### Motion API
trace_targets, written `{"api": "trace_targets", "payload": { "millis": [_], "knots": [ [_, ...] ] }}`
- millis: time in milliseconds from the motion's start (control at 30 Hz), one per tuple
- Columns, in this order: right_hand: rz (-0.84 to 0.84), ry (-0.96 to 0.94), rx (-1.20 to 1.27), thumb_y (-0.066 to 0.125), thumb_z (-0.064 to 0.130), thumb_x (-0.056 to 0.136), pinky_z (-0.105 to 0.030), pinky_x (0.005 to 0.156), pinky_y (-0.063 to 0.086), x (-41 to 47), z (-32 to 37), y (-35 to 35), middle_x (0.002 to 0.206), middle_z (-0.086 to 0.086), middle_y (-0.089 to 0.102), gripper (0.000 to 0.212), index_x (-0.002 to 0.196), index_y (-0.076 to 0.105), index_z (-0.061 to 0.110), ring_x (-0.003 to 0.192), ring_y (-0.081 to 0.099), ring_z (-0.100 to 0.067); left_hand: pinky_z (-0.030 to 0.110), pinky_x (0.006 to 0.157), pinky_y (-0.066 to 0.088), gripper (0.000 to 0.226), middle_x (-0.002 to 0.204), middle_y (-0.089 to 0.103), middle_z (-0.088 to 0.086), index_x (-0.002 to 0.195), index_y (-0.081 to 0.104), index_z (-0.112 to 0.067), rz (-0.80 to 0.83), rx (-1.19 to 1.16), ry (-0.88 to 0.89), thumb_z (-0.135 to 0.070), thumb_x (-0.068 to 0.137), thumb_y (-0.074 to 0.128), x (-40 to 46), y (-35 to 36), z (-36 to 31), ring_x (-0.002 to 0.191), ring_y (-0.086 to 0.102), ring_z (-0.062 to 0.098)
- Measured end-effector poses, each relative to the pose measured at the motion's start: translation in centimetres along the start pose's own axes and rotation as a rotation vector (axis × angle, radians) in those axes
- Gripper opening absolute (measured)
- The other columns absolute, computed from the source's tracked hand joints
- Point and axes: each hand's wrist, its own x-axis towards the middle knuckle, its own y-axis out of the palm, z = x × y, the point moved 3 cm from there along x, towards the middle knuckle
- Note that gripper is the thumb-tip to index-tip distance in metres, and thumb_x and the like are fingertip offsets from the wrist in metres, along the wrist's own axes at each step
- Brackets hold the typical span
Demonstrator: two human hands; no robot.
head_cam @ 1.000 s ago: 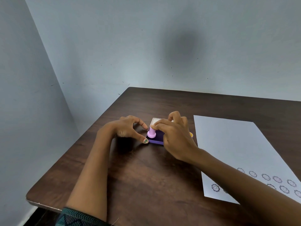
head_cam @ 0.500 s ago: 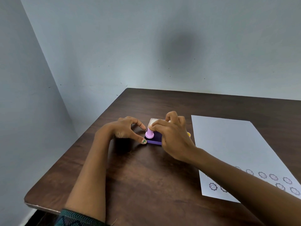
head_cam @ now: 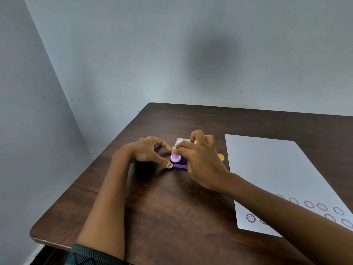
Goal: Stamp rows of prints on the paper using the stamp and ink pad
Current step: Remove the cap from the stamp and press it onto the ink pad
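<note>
I see the desk (head_cam: 172, 207) filling the lower centre and right of the frame, its far edge against the wall. At mid-frame sits the ink pad (head_cam: 180, 165), with the stamp (head_cam: 175, 156) standing on it. My left hand (head_cam: 150, 152) lies just left of the pad, thumb touching its near left corner; my right hand (head_cam: 202, 159) is just right of it, fingers on the stamp's top. The paper (head_cam: 277, 173) lies at right, well apart from the pad, with prints (head_cam: 309, 204) in rows along its near edge.

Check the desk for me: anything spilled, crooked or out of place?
Nothing stands out. The pink stamp stands upright on the purple ink pad, the paper lies flat, and its prints sit in rows. No ink spills show on the table.
</note>
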Motion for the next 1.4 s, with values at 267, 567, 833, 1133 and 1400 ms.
{"api": "trace_targets", "payload": {
  "millis": [267,567,833,1133,1400],
  "knots": [
    [-0.002,-0.031,-0.008,0.048,0.004,0.072,-0.034,0.073,0.020,-0.1,0.3,-0.1,0.103,0.009,0.070,0.039,0.103,0.067,0.018,0.094,0.038,-0.020,0.036,0.105,0.028,0.050,0.136,0.039,-0.004,0.102,0.058,-0.047,0.001,0.004,0.003,-0.050,0.058,0.083,0.0,-0.1,0.0,0.127,0.029,0.020],
    [-0.012,-0.010,0.011,0.044,0.007,0.073,-0.031,0.071,0.015,-0.1,0.0,0.0,0.107,0.006,0.069,0.041,0.107,0.066,0.016,0.094,0.031,-0.017,0.037,0.107,0.028,0.051,0.137,0.039,-0.004,0.103,0.059,-0.047,-0.006,0.013,0.005,-0.051,0.058,0.083,-0.1,0.0,0.0,0.127,0.030,0.020],
    [-0.087,0.058,0.096,0.059,0.016,0.080,-0.039,0.070,0.037,0.0,0.5,0.1,0.092,-0.002,0.073,0.019,0.095,0.070,0.014,0.089,0.050,-0.024,0.040,0.107,0.029,0.048,0.137,0.039,-0.002,0.099,0.057,-0.048,-0.003,0.019,0.007,-0.051,0.058,0.083,0.0,0.0,-0.1,0.128,0.030,0.022],
    [-0.043,0.224,0.332,0.066,0.017,0.079,-0.038,0.070,0.049,1.1,0.1,1.1,0.085,-0.007,0.070,0.008,0.086,0.064,0.013,0.080,0.060,-0.022,0.041,0.108,0.028,0.049,0.138,0.038,-0.002,0.101,0.057,-0.047,0.002,0.022,0.010,-0.049,0.059,0.083,0.1,-0.1,0.0,0.128,0.029,0.022],
    [-0.027,0.283,0.455,0.068,0.014,0.078,-0.038,0.071,0.053,1.0,-0.3,1.3,0.083,-0.003,0.070,0.009,0.085,0.062,0.014,0.074,0.061,-0.014,0.043,0.108,0.028,0.052,0.140,0.036,-0.001,0.105,0.058,-0.045,0.012,0.026,0.006,-0.050,0.059,0.083,0.4,0.0,0.1,0.129,0.028,0.023]
  ]
}}
